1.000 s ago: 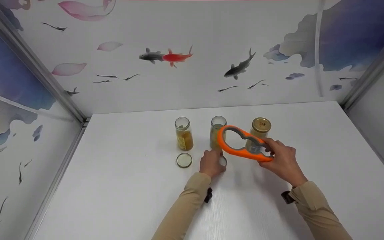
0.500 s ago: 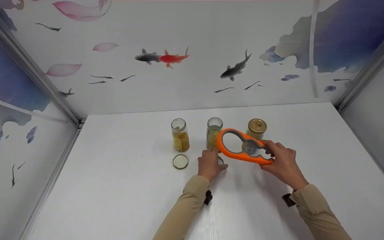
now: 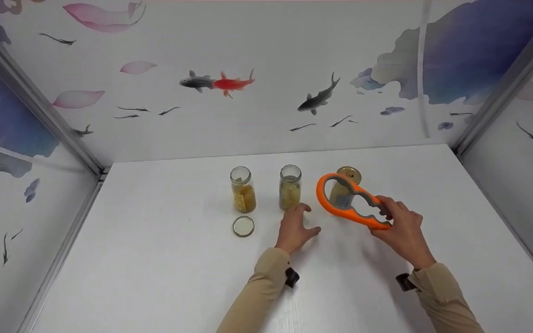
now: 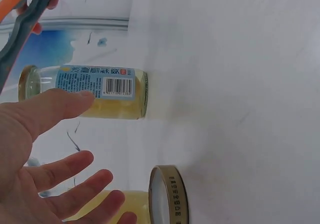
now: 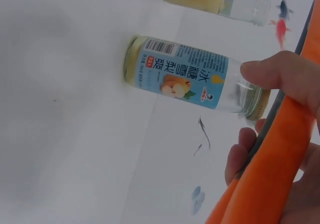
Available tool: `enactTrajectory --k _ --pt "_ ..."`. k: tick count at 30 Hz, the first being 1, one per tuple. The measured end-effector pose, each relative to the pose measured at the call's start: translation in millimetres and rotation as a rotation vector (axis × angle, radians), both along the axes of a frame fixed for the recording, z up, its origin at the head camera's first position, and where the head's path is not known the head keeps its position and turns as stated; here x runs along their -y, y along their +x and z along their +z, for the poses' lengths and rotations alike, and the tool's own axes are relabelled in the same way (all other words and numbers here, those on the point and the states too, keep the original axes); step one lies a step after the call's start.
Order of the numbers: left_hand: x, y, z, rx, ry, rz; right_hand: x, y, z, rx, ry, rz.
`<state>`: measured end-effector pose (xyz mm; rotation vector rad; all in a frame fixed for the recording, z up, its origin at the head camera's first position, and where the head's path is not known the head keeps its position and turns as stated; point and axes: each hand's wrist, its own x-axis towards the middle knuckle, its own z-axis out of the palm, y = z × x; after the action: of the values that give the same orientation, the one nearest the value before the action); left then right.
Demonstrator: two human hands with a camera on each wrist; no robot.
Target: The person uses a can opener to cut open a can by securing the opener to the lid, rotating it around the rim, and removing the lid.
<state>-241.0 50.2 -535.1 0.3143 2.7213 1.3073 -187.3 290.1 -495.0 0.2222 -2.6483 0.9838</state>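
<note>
My right hand (image 3: 403, 231) grips the narrow end of an orange jar opener (image 3: 350, 213). It is held tilted, with its big ring in front of the right jar (image 3: 340, 196), which wears a gold lid (image 3: 350, 174). The right wrist view shows this blue-labelled jar (image 5: 185, 78) beside the opener (image 5: 270, 184). My left hand (image 3: 299, 223) hovers with spread fingers just in front of the open middle jar (image 3: 290, 187) and holds nothing. In the left wrist view a gold-rimmed lid (image 4: 167, 196) lies on the table beyond its fingers (image 4: 75, 164).
A third open jar (image 3: 242, 190) stands at the left, its lid (image 3: 243, 226) flat on the white table (image 3: 155, 259) in front of it. Fish-patterned walls (image 3: 266, 55) close in the back and both sides.
My right hand has carried the opener to the right, so its ring now frames the lidded jar. My left hand's curled fingers have spread open over the small lid.
</note>
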Motion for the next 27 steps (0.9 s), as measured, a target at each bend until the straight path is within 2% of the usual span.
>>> enactTrajectory --k 4,12,21,27 --pt "-6.5 -3.0 0.3 0.026 0.068 0.011 -8.4 1.6 -4.3 -0.005 -0.017 -0.045" --pt "-24.5 -11.4 -3.6 0.019 0.207 0.004 -15.1 6.0 -12.3 -0.022 -0.042 -0.116" --pt "-34.4 -20.6 -10.6 -0.01 0.223 -0.002 -13.1 7.0 -17.0 0.073 -0.08 -0.182" --pt "-45.9 -32.1 -13.4 -0.039 0.163 -0.034 -12.2 8.1 -12.8 0.119 -0.094 -0.193"
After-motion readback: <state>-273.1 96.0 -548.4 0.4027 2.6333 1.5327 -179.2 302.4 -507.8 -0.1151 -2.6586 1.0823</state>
